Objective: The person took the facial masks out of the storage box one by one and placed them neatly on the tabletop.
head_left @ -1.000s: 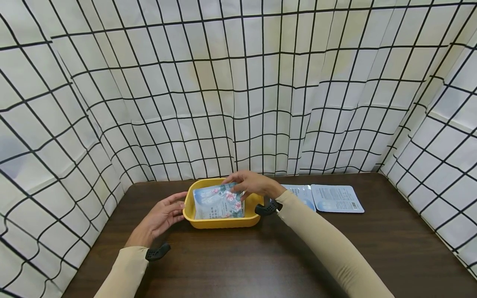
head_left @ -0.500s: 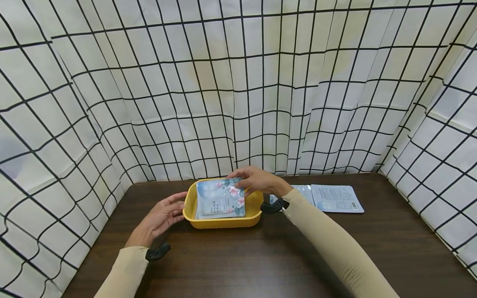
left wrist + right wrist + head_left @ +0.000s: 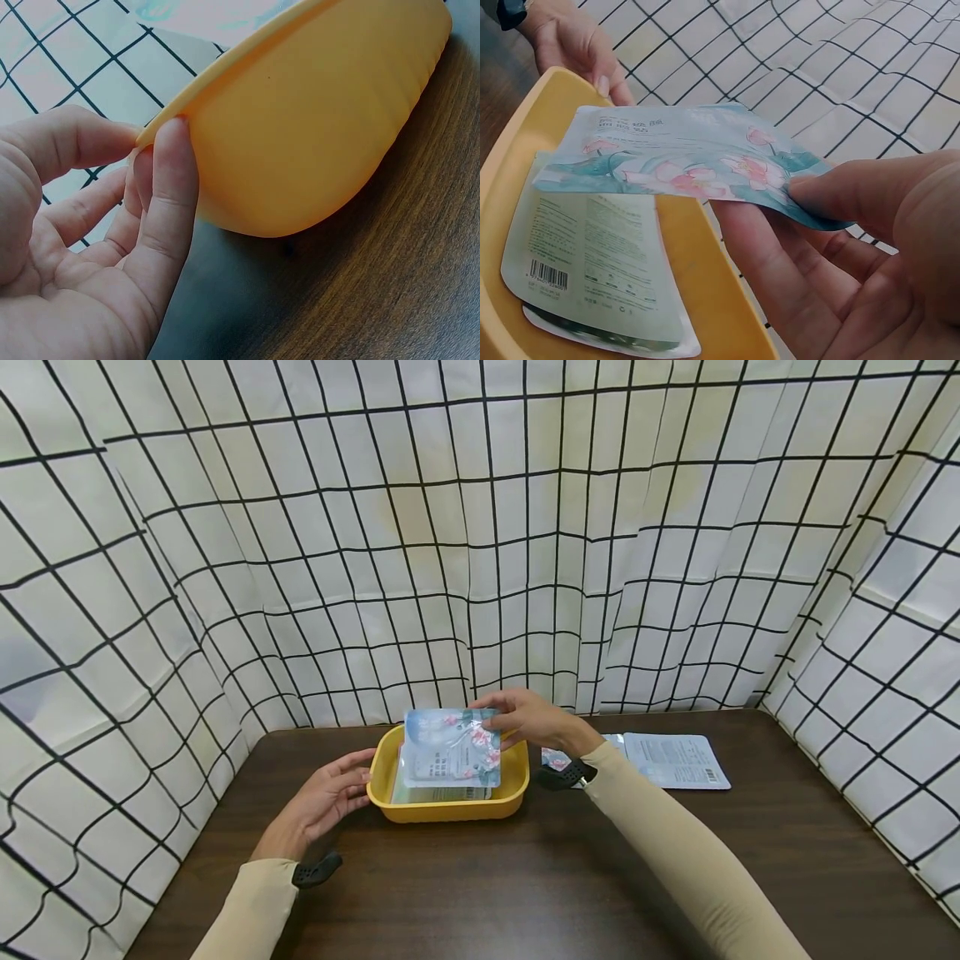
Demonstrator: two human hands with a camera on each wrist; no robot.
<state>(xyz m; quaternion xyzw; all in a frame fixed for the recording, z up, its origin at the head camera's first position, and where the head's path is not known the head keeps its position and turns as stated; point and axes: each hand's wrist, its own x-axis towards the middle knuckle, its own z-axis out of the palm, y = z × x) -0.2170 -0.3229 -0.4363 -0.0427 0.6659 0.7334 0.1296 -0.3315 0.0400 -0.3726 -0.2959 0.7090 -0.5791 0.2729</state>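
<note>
Left hand (image 3: 330, 795) pinches the tub (image 3: 450, 812) at nine o'clock, right hand (image 3: 534, 723) the blue packet (image 3: 450, 752) at two; only the right wrist view reveals the green packet (image 3: 604, 255) barcode (image 3: 549, 274).

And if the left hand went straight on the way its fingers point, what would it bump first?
Most likely the yellow tub: the left hand is at its end and touching it, though the exact heading is hard to judge.
</note>
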